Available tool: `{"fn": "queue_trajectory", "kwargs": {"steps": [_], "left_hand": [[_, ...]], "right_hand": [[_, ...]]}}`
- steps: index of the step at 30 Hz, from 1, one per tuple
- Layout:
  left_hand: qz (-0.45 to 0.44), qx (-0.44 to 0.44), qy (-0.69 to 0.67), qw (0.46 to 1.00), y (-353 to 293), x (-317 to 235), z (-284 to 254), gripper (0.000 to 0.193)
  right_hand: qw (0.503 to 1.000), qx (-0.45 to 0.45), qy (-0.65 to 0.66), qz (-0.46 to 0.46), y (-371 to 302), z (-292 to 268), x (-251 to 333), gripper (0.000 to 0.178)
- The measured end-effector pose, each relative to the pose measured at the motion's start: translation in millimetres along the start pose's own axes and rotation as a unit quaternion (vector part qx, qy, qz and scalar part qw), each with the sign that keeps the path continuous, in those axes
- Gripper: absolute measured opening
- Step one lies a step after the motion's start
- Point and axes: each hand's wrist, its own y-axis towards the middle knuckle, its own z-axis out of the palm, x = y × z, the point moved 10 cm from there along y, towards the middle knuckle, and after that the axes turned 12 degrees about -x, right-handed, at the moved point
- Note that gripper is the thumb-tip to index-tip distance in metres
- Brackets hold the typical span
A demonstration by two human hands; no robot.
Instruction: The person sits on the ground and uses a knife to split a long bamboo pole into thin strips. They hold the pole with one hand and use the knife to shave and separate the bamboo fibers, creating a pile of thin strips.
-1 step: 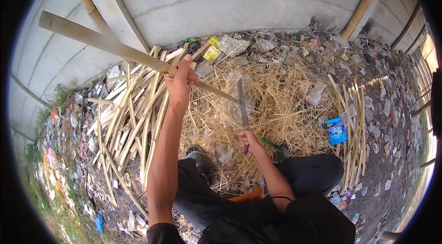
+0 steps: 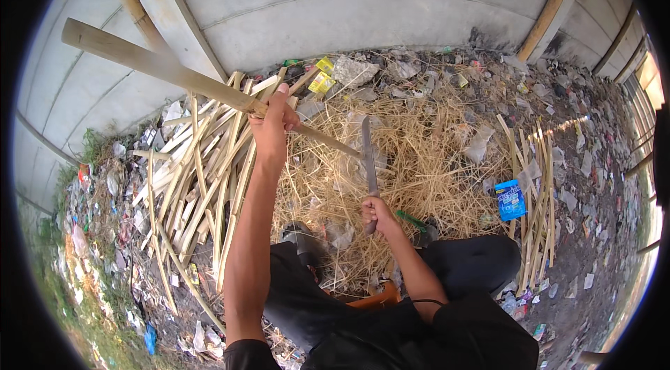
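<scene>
My left hand (image 2: 274, 119) is closed around a long bamboo strip (image 2: 174, 73), its thumb lying along the top. The strip slants from the upper left down toward the centre, where its narrow end meets the blade. In my right hand (image 2: 377, 214) is the handle of a machete (image 2: 368, 150), its dark blade pointing up and away from me. Under both hands lies a spread of thin bamboo shavings (image 2: 419, 161). Left of my left forearm, split bamboo strips (image 2: 199, 182) are heaped on the ground.
A smaller bundle of strips (image 2: 534, 209) lies at the right, beside a blue packet (image 2: 510, 200). A pale panel wall (image 2: 363, 14) with bamboo poles (image 2: 555, 4) closes off the far side. Litter covers the ground around. My bent knee (image 2: 471, 262) is near the right forearm.
Very little differs. The bamboo strip's raised far end has shifted slightly to the right, and the machete blade has moved a touch farther away. Both grips stay the same.
</scene>
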Motion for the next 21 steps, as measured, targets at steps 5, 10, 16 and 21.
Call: {"fn": "queue_trajectory", "kwargs": {"steps": [5,10,16,21], "left_hand": [[-0.030,-0.019,-0.024,0.999,8.1,4.2,-24.5,0.050],[-0.038,0.040,-0.045,0.997,3.0,3.8,-17.0,0.048],[-0.036,0.038,-0.037,0.998,10.3,5.4,-20.5,0.047],[-0.024,-0.022,-0.021,0.999,15.0,8.5,-33.2,0.049]], "right_hand": [[0.963,-0.044,-0.019,-0.267,-71.7,67.3,87.3,0.021],[0.893,-0.050,0.004,-0.448,-92.7,59.6,113.9,0.019],[0.976,-0.133,-0.163,-0.058,-11.3,-17.5,-23.0,0.021],[0.964,-0.164,-0.126,-0.166,-34.4,19.4,25.8,0.016]]}}
